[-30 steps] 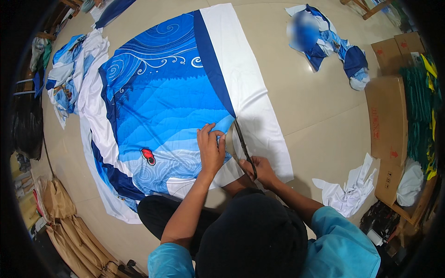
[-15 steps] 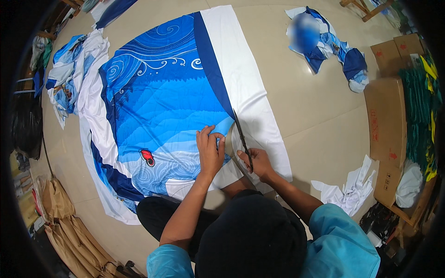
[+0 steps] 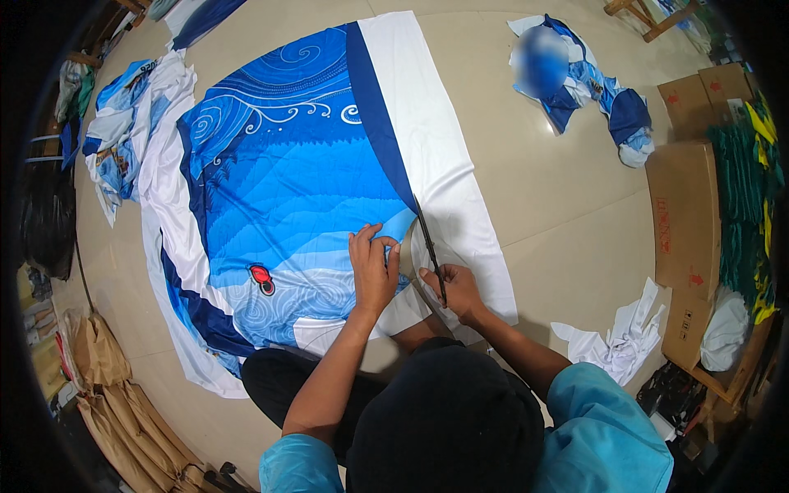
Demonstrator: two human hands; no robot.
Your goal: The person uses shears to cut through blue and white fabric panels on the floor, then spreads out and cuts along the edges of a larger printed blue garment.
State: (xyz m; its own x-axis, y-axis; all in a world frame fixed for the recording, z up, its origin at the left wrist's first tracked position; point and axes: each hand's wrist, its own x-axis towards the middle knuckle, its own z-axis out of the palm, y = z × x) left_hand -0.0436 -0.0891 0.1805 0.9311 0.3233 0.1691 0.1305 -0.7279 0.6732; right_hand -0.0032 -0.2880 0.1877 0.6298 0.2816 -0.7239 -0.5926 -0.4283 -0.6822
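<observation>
A wide printed fabric [image 3: 304,181] in shades of blue, with white swirls, a red-and-black motif and a white right border, lies spread on the floor before me. My right hand [image 3: 456,289] grips the black handles of long scissors [image 3: 426,234]. Their blades point away from me, with the tips at the dark blue band beside the white border. Just left of the scissors, my left hand [image 3: 375,267] rests on the light blue part of the cloth. Its thumb and index finger come together at the cut edge, where a curved gap shows the floor.
Crumpled blue-and-white cloth [image 3: 123,131] lies at the left, with another bundle [image 3: 629,115] at the far right. White scraps [image 3: 616,333] sit to my right. Cardboard boxes [image 3: 682,222] and green folded goods [image 3: 735,214] line the right side; brown paper-like rolls [image 3: 123,411] stand at lower left.
</observation>
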